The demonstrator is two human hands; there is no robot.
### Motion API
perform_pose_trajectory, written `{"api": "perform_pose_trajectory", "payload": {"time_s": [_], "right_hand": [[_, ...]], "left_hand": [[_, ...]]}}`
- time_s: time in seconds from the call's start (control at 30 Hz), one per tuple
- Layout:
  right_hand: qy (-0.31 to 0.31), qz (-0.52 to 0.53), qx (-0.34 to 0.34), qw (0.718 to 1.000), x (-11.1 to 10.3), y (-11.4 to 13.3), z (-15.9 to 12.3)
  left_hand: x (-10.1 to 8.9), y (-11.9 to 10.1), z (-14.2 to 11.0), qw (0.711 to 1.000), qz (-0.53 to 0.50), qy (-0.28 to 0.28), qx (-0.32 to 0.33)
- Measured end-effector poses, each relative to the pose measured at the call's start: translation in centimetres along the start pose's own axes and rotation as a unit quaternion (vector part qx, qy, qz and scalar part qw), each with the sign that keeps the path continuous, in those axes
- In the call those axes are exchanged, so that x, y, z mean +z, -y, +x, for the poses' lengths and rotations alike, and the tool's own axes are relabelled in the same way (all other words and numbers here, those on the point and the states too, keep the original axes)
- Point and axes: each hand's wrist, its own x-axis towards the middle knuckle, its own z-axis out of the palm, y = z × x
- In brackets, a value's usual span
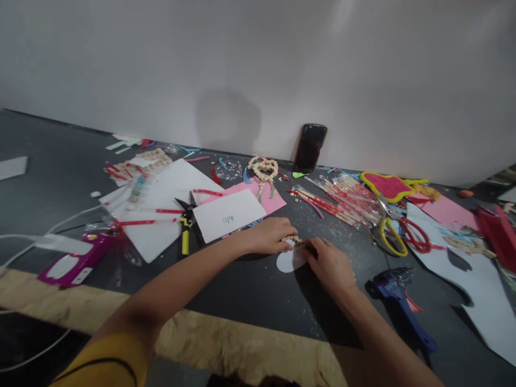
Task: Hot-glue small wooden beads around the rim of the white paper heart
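Note:
My left hand and my right hand meet near the middle of the table. Between their fingertips stretches a short string of small beige beads; each hand pinches one end. Just beneath it lies a white round paper piece, partly covered by the beads and my fingers. To the left of my left forearm are a white card marked 154 and yellow-and-black pliers. A blue glue gun rests to the right of my right hand.
A phone leans on the wall. Beaded loops, red-wrapped sticks, scissors and cut white paper lie around. At left sits a magenta device with white cables. The wooden front edge is near me.

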Motion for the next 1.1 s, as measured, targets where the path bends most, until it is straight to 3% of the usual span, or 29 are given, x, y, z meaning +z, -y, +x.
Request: {"api": "perform_pose_trajectory", "payload": {"time_s": [1.1], "right_hand": [[0.012,0.02,-0.012,1.0,-0.39,0.12,-0.45]], "left_hand": [[-0.35,-0.46,-0.08,0.999,-0.028,0.007,-0.02]]}}
